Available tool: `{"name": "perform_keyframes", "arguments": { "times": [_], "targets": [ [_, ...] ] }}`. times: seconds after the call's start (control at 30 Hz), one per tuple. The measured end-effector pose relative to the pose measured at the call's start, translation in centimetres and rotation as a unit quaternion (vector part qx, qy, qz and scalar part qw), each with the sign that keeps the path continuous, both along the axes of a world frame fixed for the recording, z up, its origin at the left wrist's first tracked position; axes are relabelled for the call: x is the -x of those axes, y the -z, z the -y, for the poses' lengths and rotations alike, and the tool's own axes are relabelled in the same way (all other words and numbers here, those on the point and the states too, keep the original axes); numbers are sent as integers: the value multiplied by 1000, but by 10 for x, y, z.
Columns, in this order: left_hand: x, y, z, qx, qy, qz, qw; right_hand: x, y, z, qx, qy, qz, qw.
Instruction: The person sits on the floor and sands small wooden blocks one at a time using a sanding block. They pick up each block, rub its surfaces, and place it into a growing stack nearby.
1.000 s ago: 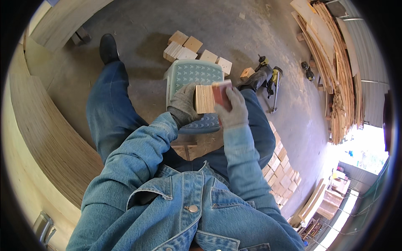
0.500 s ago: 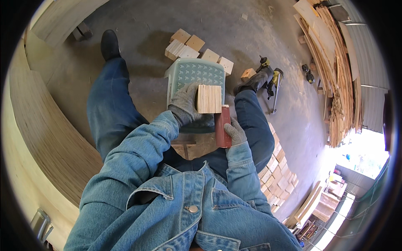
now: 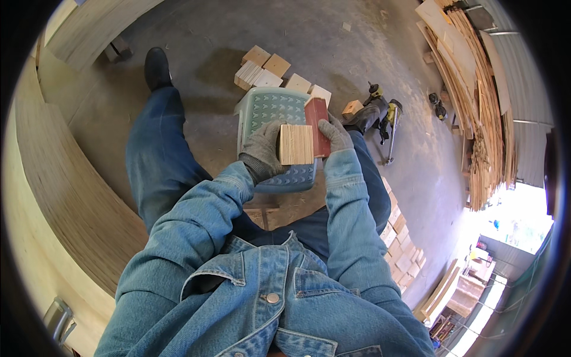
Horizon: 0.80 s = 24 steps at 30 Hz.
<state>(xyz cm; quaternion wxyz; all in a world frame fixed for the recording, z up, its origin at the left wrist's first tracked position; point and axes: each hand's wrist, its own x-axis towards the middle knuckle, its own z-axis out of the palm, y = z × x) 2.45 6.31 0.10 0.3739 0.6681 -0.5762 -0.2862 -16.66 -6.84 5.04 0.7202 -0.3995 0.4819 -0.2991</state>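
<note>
I've got the pale square plywood block pinched in my gloved left hand, thumb on the near edge and fingers wrapped behind, so its layered edge grain faces up at me and stays steady above the pale green plastic stool. My gloved right hand grips the reddish-brown wooden block pressed flat against the pale block's right side, its fingers curled round the far face (probably; the glove hides them). The red block's long axis runs away from me, its far end pointing toward the loose cut wood blocks on the concrete floor.
</note>
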Motion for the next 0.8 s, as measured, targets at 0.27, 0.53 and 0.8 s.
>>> {"name": "perform_keyframes", "arguments": {
  "times": [0.27,0.53,0.8],
  "targets": [
    [4,11,2,24,3,-9,1000,79,29,-90,-71,-20,-17,997],
    [-3,-20,-7,-54,36,-10,998,59,4,-75,9,-32,-40,999],
    [-12,-21,-22,22,61,-86,994,78,-17,-105,44,-68,-129,988]
  ]
}}
